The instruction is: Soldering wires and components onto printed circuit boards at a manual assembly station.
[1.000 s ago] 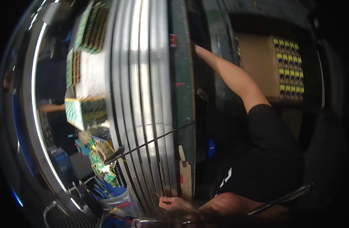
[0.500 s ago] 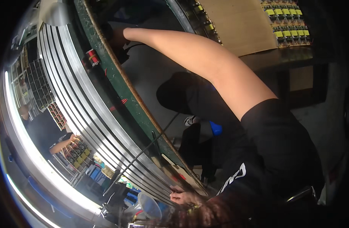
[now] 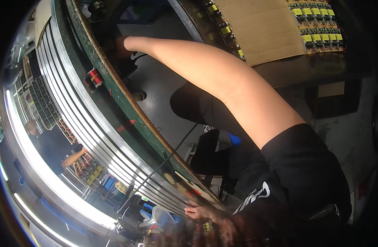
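Observation:
My right arm, in a short black sleeve, stretches from the right across to the upper left. My right hand [image 3: 123,46] is in dark shadow just past the green bench's worn edge [image 3: 110,68], beside a dark object I cannot make out. Its fingers are hidden. At the lower middle, my left hand [image 3: 196,211] lies at the near end of the metal-railed line [image 3: 115,144], with its fingers curled together. Whatever they hold, if anything, is too small to tell. A small board with yellow parts [image 3: 207,226] is just below that hand.
A bundle of red wires [image 3: 95,77] lies on the green bench. A thin dark rod [image 3: 172,153] crosses the line. A clear funnel-shaped piece [image 3: 163,218] stands near my left hand. Cardboard [image 3: 263,33] and yellow-topped circuit boards [image 3: 316,37] are at the upper right. A co-worker [image 3: 55,146] works across the line.
The whole view has shifted and tilted slightly. My right arm remains stretched out, its hand still in shadow. My left hand stays by the line. The co-worker's arm has moved a little.

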`<state>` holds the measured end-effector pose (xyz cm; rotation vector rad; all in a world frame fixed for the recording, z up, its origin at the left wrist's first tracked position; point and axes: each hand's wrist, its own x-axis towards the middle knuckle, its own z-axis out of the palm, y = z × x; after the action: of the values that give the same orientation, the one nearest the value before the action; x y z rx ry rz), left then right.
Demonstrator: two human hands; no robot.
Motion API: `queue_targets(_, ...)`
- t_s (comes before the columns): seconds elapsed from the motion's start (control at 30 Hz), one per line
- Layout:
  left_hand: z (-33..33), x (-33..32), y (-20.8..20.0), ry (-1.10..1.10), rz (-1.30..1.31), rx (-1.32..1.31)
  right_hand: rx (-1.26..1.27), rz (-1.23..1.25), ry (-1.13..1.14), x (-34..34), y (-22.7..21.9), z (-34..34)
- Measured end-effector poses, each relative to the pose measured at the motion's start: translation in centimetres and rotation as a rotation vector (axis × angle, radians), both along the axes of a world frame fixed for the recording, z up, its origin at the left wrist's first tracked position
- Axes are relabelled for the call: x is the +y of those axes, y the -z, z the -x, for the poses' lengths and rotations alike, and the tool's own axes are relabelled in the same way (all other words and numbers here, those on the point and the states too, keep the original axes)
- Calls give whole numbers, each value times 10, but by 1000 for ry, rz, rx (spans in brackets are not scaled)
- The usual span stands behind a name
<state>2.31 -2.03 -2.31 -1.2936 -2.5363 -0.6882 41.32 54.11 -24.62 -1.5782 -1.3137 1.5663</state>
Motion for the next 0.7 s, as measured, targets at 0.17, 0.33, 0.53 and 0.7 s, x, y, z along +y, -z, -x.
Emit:
queue_targets(0.17, -2, 1, -1, -27, -20, 60, -26, -47, -56, -2, -6, -1)
queue_targets(0.33, 8, -3, 0, 32, -59, 40, -66, -107, -110, -18, -17, -5)
queue_targets(0.53, 24, -10, 1, 55, 24, 112, -123, -163, -163, -26, -27, -18)
queue_targets(0.7, 2, -1, 4, 9, -66, -39, -181, -219, -202, -30, -43, -23)
